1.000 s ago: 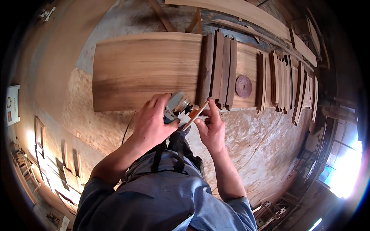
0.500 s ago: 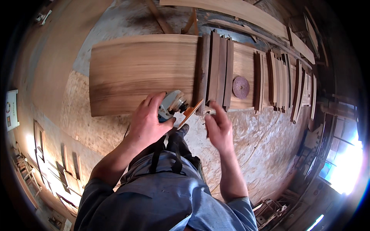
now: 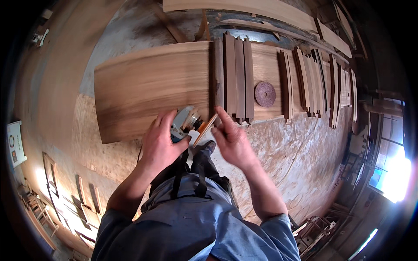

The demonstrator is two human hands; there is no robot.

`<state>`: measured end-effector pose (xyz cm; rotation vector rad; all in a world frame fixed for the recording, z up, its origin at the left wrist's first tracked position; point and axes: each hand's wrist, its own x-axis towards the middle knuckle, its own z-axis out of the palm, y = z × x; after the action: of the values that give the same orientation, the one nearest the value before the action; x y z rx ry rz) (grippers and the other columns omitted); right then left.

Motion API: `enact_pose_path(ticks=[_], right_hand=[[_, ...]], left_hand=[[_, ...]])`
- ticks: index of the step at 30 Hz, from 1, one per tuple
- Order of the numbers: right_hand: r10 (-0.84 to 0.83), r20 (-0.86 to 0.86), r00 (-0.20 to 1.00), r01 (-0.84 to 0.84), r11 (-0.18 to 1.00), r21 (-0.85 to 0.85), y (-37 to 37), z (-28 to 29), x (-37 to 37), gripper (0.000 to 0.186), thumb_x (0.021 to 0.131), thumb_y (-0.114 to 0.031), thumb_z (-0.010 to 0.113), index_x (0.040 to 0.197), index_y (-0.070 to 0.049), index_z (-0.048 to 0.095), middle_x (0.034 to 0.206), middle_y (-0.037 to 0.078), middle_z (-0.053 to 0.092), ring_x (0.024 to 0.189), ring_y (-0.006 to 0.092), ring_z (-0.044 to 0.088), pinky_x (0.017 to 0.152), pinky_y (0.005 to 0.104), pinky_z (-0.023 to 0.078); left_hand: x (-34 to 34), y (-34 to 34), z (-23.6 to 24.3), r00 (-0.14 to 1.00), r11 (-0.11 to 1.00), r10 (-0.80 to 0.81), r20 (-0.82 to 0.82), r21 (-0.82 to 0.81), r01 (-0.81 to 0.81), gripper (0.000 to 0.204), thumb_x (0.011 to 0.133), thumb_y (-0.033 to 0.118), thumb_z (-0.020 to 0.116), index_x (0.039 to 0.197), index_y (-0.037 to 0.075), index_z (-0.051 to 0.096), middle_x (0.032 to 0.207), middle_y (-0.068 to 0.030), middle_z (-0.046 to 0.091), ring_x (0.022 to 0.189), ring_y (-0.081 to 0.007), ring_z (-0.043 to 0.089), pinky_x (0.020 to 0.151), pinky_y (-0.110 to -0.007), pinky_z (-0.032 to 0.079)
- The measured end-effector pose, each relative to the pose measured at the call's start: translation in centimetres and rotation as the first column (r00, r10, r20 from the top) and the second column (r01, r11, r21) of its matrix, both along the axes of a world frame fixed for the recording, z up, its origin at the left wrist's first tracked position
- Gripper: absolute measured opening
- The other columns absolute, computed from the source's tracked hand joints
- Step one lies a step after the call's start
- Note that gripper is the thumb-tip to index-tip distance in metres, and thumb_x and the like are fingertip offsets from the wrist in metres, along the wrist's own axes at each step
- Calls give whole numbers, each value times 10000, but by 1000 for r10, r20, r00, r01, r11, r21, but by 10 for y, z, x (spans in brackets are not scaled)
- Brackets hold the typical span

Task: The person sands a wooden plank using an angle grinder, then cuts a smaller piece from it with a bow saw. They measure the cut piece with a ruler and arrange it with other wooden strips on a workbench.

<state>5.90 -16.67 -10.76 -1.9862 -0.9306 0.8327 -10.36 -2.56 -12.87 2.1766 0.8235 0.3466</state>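
Note:
My left hand (image 3: 162,138) is wrapped around the body of an angle grinder (image 3: 183,123), held just in front of the near edge of a wooden board. An orange-edged disc (image 3: 204,130) is mounted on the grinder's spindle and stands almost edge-on. My right hand (image 3: 233,141) has its index finger at the disc's upper rim and its thumb bent close to the disc's outer face; that face is largely hidden. Further right, a purplish round abrasive disc (image 3: 265,94) with a centre hole lies flat on the wood.
The wide wooden board (image 3: 148,82) stretches across the bench. Dark wooden strips (image 3: 239,82) lie crosswise on it, with more strips (image 3: 310,82) to the right. Long planks (image 3: 252,9) lie beyond. A white box (image 3: 16,143) stands at the far left.
My right hand has moved left from beside the disc to touch it. The grinder, in my left hand, has shifted slightly left and down in view. The whole scene has turned a little.

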Motion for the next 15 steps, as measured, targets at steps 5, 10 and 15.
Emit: enact_pose_path(ticks=[5,10,15], right_hand=[[39,-85,996,-53,983,-178,-19,1,8,455,929,-222,595,1339,-43,514,848,249,664,817,415,662,743,464,519],[182,-135,974,-199,971,-132,-23,0,29,315,948,-291,614,1094,-15,654,818,227,663,793,342,669,715,415,517],[70,-487,871,-73,997,13,-30,-16,28,371,973,-375,605,1040,-16,670,881,80,686,869,128,620,758,325,501]], left_hand=[[-6,-13,-5,995,994,-104,0,30,104,626,677,163,805,1223,11,540,1163,-183,605,1041,-383,611,863,-444,510],[-8,-20,-9,995,932,-25,100,-358,60,645,668,140,857,1221,11,551,1133,-145,633,1045,-284,639,881,-371,514],[0,-15,-4,973,761,-14,230,-629,159,747,679,26,861,1316,18,472,1220,-74,597,1110,-153,577,987,-311,447]])
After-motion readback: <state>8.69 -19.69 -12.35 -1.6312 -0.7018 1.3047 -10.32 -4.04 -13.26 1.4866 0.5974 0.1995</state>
